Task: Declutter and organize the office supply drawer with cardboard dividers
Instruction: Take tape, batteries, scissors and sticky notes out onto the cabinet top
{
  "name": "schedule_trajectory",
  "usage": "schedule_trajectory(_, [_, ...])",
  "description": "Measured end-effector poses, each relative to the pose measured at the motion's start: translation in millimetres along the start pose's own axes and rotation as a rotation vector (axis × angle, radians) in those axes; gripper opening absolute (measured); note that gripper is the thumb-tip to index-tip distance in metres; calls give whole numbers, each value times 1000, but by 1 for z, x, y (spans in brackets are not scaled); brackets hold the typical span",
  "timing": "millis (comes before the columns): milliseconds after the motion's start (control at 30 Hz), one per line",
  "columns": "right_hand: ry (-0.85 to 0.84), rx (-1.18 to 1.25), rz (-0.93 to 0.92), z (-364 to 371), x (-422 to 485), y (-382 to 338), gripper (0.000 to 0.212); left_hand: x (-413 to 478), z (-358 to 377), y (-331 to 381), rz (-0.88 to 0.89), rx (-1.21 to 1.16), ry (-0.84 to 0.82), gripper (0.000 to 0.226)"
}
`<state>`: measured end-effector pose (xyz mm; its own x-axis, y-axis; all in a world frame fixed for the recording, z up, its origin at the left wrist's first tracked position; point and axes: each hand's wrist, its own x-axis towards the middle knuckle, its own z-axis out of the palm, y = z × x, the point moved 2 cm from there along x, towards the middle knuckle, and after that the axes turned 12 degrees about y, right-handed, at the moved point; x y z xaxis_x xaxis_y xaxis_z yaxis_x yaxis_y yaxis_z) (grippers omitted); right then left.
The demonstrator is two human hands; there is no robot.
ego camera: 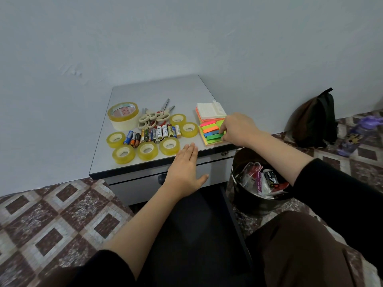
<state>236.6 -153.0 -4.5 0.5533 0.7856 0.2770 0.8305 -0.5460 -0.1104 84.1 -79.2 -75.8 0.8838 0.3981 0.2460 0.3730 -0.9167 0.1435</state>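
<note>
Black drawer pulled out, nearest; black waste bin just right. Left hand flat, fingers straight, empty, over grey counter's front edge. Yellow tape rolls crowd left. Right hand pinches green sticky-flag strip near right edge.

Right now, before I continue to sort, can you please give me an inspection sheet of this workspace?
Surface: grey cabinet top, with supplies grouped on its near half.
Job's things: large tape roll, six small tape rolls, scissors, row of batteries, sticky-note stack; no cardboard dividers seen.
Clutter: black bin beside the cabinet, holding packaging.
Hands: left hand flat, fingers straight, at the front edge; right hand pinches a green flag pad on the stack.
Cables: nothing seen.
Surroundings: backpack against the wall, purple bottle on the tiled floor.
</note>
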Motion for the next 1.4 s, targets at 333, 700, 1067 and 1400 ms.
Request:
schedule_trajectory(333, [12, -21, 24, 2, 4, -2, 24, 0, -1, 2, 7, 29, -9, 87])
schedule_trajectory(700, [11, 53, 65, 4, 8, 2, 23, 0, -1, 2, -8, 37, -16, 90])
schedule_trajectory(1067, [10, 109, 117, 9, 10, 8, 15, 0, 1, 3, -11, 49, -25, 91])
schedule_trajectory(1400, [101, 197, 212, 5, -25, 10, 14, -5, 0, 4, -14, 4, -19, 87])
